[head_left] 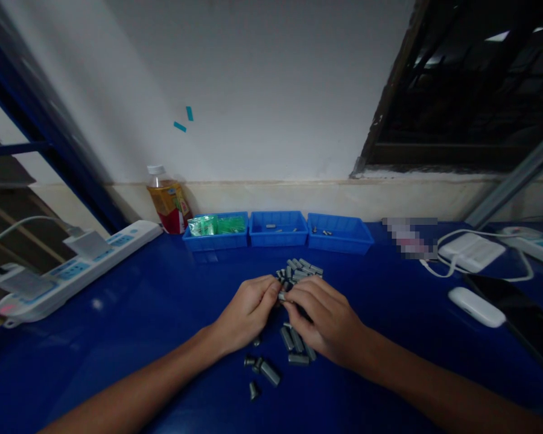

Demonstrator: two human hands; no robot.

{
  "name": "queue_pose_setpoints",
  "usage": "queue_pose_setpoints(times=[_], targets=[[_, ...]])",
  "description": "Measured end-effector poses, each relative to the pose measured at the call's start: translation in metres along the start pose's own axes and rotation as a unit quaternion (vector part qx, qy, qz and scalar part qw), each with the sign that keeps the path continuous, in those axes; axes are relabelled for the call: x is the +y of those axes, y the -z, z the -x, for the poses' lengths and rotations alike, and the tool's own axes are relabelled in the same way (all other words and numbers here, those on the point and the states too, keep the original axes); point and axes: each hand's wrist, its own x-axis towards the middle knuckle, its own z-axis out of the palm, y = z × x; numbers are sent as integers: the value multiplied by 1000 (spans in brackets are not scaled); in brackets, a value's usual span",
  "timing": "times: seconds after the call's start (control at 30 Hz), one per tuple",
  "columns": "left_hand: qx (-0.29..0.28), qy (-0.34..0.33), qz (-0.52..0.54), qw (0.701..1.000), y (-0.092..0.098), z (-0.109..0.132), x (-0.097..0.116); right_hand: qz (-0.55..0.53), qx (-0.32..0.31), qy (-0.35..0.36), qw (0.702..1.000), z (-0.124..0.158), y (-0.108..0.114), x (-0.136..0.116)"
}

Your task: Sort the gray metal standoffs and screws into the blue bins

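Observation:
My left hand [253,306] and my right hand [322,314] meet over the middle of the table, fingertips pinched close together. Between the right fingertips shows the end of a small grey metal spacer [281,296]. What the closed left fingers hold is hidden. Just beyond the hands lies a pile of grey metal spacers [304,265], with smaller dark pieces at its left edge. Several more spacers [286,339] lie below the right hand, partly covered by it. Nearer me, left of them, are a lone spacer [270,373] and dark flared screws [253,390].
Three blue bins stand along the wall: the left bin [217,242] holds green packets, the middle bin [278,237] and right bin [339,242] hold small metal parts. A drink bottle [167,202], power strip [79,268], white case [476,306], charger [473,252] and dark phone [520,313] surround the blue table.

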Motion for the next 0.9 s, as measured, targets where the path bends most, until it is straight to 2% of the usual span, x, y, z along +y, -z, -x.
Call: queue_pose_setpoints(times=[0.13,0.4,0.57,0.77,0.9], targets=[[-7,-26,1,1000,-1,-1,-3,-22,10,-20,1000,1,-1,2],[-31,-27,24,999,-1,-3,-5,-27,7,-21,999,0,1,1],[-37,-45,10,998,0,-2,-8,-43,29,-43,998,0,-1,0],[-22,-44,1,999,0,1,-7,-58,68,-110,990,-3,0,4],[7,-53,-35,998,-2,6,-4,-86,57,-140,985,-4,4,6]])
